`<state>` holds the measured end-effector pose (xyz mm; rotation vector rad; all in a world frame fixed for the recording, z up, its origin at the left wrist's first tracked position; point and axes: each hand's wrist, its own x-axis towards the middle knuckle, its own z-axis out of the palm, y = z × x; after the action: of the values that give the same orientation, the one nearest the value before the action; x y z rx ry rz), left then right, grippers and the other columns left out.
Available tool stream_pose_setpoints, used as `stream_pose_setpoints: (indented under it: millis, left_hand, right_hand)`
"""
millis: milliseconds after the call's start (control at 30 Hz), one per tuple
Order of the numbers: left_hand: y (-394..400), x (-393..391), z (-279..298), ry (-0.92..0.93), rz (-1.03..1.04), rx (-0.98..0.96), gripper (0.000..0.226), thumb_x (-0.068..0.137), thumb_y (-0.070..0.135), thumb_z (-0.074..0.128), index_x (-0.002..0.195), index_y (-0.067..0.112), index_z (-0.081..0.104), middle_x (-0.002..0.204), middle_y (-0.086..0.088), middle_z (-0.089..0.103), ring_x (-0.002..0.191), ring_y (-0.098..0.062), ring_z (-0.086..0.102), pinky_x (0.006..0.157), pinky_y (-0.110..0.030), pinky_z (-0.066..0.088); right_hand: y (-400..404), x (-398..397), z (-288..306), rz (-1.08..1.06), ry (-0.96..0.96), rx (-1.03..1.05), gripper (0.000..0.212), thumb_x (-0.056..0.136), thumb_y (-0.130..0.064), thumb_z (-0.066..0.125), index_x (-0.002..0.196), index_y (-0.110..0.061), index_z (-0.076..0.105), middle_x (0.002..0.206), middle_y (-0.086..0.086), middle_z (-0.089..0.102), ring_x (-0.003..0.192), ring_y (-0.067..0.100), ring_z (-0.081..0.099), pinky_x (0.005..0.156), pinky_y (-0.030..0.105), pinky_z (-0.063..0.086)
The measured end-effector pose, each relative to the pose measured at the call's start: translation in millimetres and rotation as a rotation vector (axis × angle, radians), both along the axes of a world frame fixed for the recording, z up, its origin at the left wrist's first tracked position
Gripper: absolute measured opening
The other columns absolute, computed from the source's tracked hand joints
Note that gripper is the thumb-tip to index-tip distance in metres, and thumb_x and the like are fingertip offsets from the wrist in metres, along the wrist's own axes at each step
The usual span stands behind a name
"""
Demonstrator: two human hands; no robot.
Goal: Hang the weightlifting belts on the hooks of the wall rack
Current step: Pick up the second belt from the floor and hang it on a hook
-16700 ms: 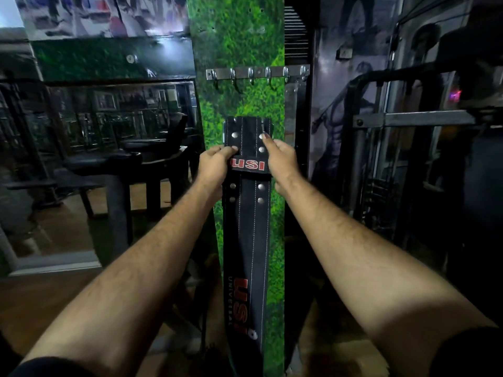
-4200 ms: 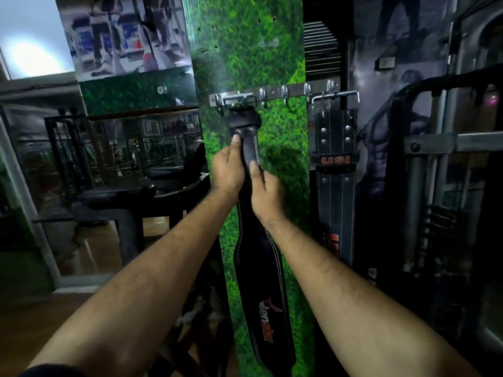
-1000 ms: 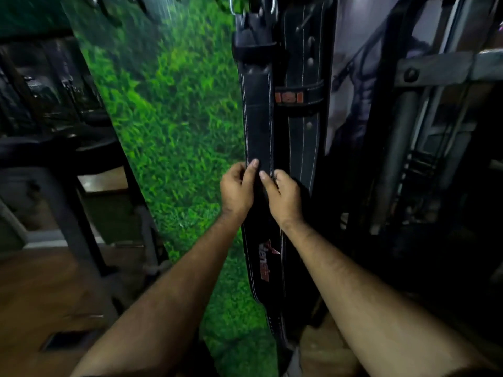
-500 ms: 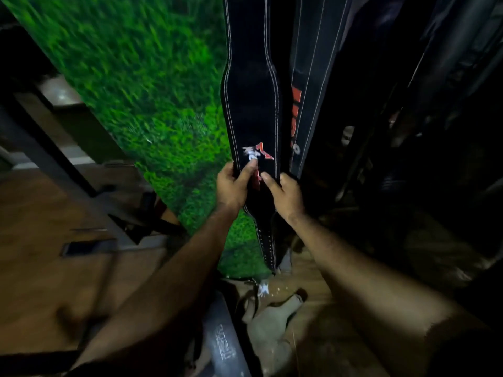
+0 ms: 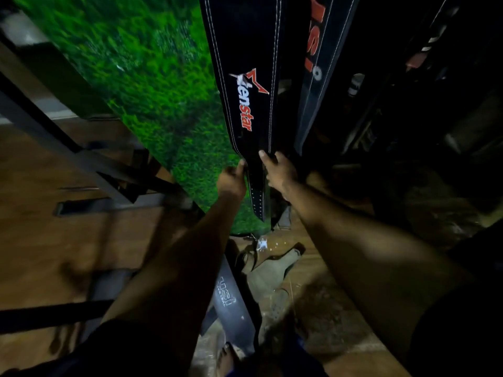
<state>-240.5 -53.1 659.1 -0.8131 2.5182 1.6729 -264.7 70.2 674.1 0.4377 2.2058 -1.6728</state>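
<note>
Both hands at the tail of a hanging Xenstar belt

The Xenstar belt point(image 5: 246, 77) hangs in front of the green grass panel point(image 5: 152, 85); the left hand point(image 5: 231, 180) and right hand point(image 5: 279, 172) pinch its narrow lower end from either side. Just right of it hangs the USI belt point(image 5: 318, 50). Below it, a grey belt point(image 5: 231, 300) lies on the wooden floor point(image 5: 40, 240).

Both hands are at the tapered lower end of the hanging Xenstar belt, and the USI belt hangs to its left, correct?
Not quite: in the head view the USI belt hangs to the right of the Xenstar belt. The left hand and right hand are at its tapered lower end.
</note>
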Motion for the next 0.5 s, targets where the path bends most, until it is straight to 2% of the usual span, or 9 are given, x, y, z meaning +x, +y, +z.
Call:
stream_pose_setpoints:
  millis: [67, 100, 167, 233, 300, 367, 433, 500]
  left_hand:
    - [-6, 15, -33, -0.057, -0.044, 0.035, 0.041, 0.090, 0.054, 0.057, 0.073, 0.017, 0.060, 0.092, -0.023, 0.071, 0.087, -0.041, 0.068, 0.076, -0.047, 0.055]
    - [-8, 23, -43, -0.079, -0.065, 0.046, 0.038, 0.087, 0.054, 0.058, 0.070, 0.020, 0.058, 0.091, -0.024, 0.071, 0.086, -0.043, 0.069, 0.076, -0.051, 0.056]
    - [-11, 41, -48, -0.122, -0.081, 0.096, 0.026, 0.086, 0.043, 0.059, 0.080, 0.018, 0.065, 0.096, -0.023, 0.072, 0.089, -0.040, 0.070, 0.082, -0.052, 0.058]
    - [-15, 61, -48, -0.175, -0.124, 0.185, 0.018, 0.093, 0.021, 0.058, 0.099, 0.007, 0.068, 0.097, -0.017, 0.072, 0.087, -0.030, 0.068, 0.087, -0.045, 0.056]
    - [-21, 83, -49, -0.204, -0.144, 0.268, 0.015, 0.096, 0.007, 0.053, 0.088, 0.009, 0.065, 0.075, -0.006, 0.068, 0.070, -0.021, 0.063, 0.067, -0.033, 0.055]
    - [-30, 104, -51, -0.250, -0.145, 0.350, 0.029, 0.099, -0.001, 0.045, 0.075, 0.010, 0.059, 0.057, -0.002, 0.062, 0.046, -0.016, 0.060, 0.043, -0.020, 0.046]
    - [-39, 131, -47, -0.297, -0.167, 0.395, 0.032, 0.100, -0.001, 0.041, 0.075, 0.010, 0.058, 0.060, -0.006, 0.061, 0.038, -0.010, 0.058, 0.036, -0.015, 0.041]
    - [-52, 153, -52, -0.314, -0.155, 0.396, 0.031, 0.100, 0.000, 0.042, 0.077, 0.011, 0.060, 0.061, -0.007, 0.061, 0.041, -0.013, 0.059, 0.038, -0.016, 0.042]
  right_hand:
    - [-3, 18, -17, -0.058, -0.155, -0.083, 0.077, 0.091, -0.060, 0.053, 0.149, -0.013, 0.034, 0.143, 0.013, 0.049, 0.123, 0.036, 0.055, 0.098, 0.049, 0.052]
    - [-3, 28, -27, -0.077, -0.197, -0.079, 0.072, 0.093, -0.056, 0.053, 0.147, -0.011, 0.037, 0.144, 0.013, 0.049, 0.124, 0.036, 0.054, 0.101, 0.048, 0.050]
    - [-4, 48, -40, -0.066, -0.245, -0.092, 0.067, 0.094, -0.052, 0.053, 0.143, -0.008, 0.040, 0.146, 0.012, 0.048, 0.128, 0.035, 0.052, 0.106, 0.048, 0.046]
    - [-9, 70, -43, -0.042, -0.242, -0.125, 0.059, 0.096, -0.046, 0.053, 0.139, -0.006, 0.046, 0.139, 0.018, 0.054, 0.123, 0.037, 0.056, 0.101, 0.048, 0.049]
    - [-18, 95, -44, -0.052, -0.256, -0.145, 0.049, 0.097, -0.039, 0.054, 0.131, -0.003, 0.054, 0.125, 0.020, 0.062, 0.107, 0.034, 0.064, 0.091, 0.045, 0.052]
    - [-30, 122, -44, -0.063, -0.284, -0.161, 0.044, 0.096, -0.036, 0.059, 0.123, -0.002, 0.059, 0.112, 0.016, 0.066, 0.090, 0.028, 0.064, 0.087, 0.046, 0.055]
    - [-39, 149, -46, -0.087, -0.307, -0.158, 0.039, 0.095, -0.034, 0.063, 0.114, 0.000, 0.060, 0.101, 0.018, 0.065, 0.077, 0.029, 0.063, 0.076, 0.047, 0.056]
    - [-42, 175, -51, -0.048, -0.344, -0.165, 0.032, 0.097, -0.030, 0.059, 0.105, 0.001, 0.060, 0.087, 0.019, 0.060, 0.067, 0.028, 0.058, 0.064, 0.039, 0.051]
